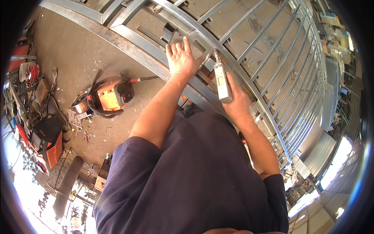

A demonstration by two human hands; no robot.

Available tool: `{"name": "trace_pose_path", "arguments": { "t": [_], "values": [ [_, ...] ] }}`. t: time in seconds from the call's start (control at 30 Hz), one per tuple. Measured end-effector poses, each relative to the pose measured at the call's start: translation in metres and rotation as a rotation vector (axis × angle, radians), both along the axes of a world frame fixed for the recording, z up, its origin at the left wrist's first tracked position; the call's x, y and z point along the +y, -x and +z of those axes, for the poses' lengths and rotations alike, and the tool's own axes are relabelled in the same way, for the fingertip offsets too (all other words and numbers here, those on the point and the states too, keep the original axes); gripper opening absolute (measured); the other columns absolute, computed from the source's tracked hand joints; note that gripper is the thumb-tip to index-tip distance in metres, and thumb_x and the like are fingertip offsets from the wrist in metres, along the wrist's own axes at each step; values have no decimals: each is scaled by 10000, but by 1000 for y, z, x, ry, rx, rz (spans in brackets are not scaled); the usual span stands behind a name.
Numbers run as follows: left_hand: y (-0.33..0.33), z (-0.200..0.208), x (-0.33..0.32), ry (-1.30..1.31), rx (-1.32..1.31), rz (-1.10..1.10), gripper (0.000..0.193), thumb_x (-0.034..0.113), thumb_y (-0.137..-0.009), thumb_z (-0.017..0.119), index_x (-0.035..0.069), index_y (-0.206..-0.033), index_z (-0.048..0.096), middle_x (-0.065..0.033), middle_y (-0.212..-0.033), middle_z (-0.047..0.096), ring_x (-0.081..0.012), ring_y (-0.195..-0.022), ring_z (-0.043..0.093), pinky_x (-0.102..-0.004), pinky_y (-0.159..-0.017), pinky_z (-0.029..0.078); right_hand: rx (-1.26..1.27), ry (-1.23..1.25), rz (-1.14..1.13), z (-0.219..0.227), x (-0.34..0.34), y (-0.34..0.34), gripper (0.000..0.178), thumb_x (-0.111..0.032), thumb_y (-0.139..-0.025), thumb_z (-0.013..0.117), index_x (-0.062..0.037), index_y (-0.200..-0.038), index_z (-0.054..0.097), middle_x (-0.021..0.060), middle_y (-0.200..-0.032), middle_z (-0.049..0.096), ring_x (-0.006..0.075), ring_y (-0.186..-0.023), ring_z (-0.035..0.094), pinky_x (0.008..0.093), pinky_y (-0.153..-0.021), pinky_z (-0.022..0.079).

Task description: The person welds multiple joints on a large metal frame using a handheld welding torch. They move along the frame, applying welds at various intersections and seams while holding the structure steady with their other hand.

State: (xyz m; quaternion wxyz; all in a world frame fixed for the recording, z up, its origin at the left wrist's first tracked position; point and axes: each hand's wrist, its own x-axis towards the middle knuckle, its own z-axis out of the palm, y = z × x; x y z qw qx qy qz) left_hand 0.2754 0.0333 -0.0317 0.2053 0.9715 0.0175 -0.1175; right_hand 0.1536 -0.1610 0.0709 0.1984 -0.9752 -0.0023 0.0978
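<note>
My left hand lies palm down with its fingers spread, over a small flat metal frame piece on the steel framework. In my right hand is a handheld welding gun with a pale, boxy body. Its narrow nozzle points away from me, and the tip is at or just above a curved steel rail; whether it touches I cannot tell. My right fingers wrap round the gun and are partly hidden behind it.
Long steel bars run in rows across the framework at the right. A flat steel beam crosses on the left. An orange and black wire feeder with a wire spool stands on the floor. Scrap and equipment line the left side.
</note>
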Motion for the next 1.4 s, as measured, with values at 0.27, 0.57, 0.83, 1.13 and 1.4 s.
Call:
{"name": "trace_pose_path", "arguments": {
  "t": [0.27,0.57,0.83,1.13,1.4],
  "values": [
    [0,-9,-2,-27,-30,-2,1133,742,-888,647,22,-1675,263,-270,-1530,495,-388,-1533,379,-560,-1313,77,10,24,38,-5,0,4,1152,-30,-676,855,-301,-1662,325,153,-1322,687,384,-1138,704,485,-910,611],
    [1,-5,0,-89,8,-34,1140,766,-910,604,28,-1691,224,-272,-1548,487,-365,-1535,396,-544,-1316,84,4,37,-6,3,4,4,1033,-49,-728,830,-287,-1628,384,134,-1334,699,374,-1153,705,478,-910,615],
    [1,-7,-1,-81,-14,-21,1152,778,-896,615,28,-1685,240,-266,-1536,495,-371,-1526,405,-542,-1314,93,15,8,-51,7,5,4,945,-58,-772,814,-291,-1603,429,165,-1351,702,396,-1189,697,471,-984,605],
    [8,-19,8,31,-262,38,1096,657,-856,744,58,-1660,300,-246,-1587,436,-387,-1548,334,-532,-1300,158,112,-247,-109,37,-11,8,788,-183,-891,792,-149,-1606,463,233,-1377,691,350,-1276,688,418,-1091,523],
    [49,-45,86,131,-425,857,830,395,-969,734,-114,-1535,404,-378,-1500,472,-523,-1396,476,-531,-1196,388,501,-554,-101,84,-56,-24,693,-156,-881,792,-101,-1532,562,102,-1198,753,185,-1000,696,364,-940,559]
  ]
}}
